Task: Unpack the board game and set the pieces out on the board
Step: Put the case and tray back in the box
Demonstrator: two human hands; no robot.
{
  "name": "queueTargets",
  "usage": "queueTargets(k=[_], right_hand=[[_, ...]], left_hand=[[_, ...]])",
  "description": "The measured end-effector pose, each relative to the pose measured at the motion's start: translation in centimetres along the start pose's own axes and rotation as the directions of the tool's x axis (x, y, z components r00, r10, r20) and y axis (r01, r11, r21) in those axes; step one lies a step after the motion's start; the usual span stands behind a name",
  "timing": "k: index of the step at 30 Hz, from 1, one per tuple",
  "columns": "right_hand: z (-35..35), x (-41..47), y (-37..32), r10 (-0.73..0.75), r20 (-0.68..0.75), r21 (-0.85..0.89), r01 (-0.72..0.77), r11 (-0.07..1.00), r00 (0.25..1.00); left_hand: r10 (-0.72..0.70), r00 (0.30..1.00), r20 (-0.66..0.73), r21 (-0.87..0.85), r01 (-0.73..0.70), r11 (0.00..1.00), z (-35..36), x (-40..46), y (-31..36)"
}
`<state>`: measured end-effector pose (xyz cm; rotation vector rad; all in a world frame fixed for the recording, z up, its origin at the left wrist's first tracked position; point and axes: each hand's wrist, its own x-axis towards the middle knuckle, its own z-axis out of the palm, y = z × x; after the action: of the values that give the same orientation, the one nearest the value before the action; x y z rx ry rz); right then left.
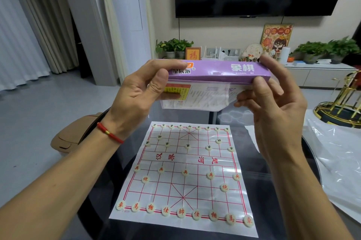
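Above the xiangqi board [183,177], toward 12 o'clock of it, the purple xiangqi box [218,73] is held level between both hands, while the round pieces [180,211] already stand in their rows along the 6 o'clock and 12 o'clock edges of the sheet on the dark glass worktop [277,210]. With the layout apparently complete, the sensible move is to keep the box flat and carry it clear toward 3 o'clock without brushing the light sheet. Left hand [140,91] pinches its 9 o'clock end, thumb in front and fingers over the top; right hand [271,99] clasps the 3 o'clock end likewise, both wrists raised
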<state>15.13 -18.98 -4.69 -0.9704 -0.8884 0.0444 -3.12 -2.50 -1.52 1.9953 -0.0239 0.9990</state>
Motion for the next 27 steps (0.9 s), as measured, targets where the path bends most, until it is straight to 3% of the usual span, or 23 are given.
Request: queueTargets(k=[7,18,22,27], right_hand=[[0.4,-0.2,0.3,0.072,-0.045,0.022,-0.071,0.997,0.996],[-0.2,-0.4,1.0,0.118,0.038,0.080,-0.121,0.989,0.992],[-0.4,-0.7,1.4,0.130,0.060,-0.053,-0.127,0.990,0.990],[-0.7,-1.1,2.2,0.157,0.030,-0.067,-0.154,0.986,0.987]], left_hand=[[0.000,1.000,-0.028,0.017,0.000,1.000,0.0,0.0,-0.3],[-0.064,0.994,-0.083,0.003,0.064,0.998,0.3,0.0,-1.2],[-0.016,0.998,-0.065,0.099,0.023,0.995,0.3,0.0,-1.2],[-0.005,0.999,-0.040,0.181,0.012,0.983,0.2,-0.2,-1.8]])
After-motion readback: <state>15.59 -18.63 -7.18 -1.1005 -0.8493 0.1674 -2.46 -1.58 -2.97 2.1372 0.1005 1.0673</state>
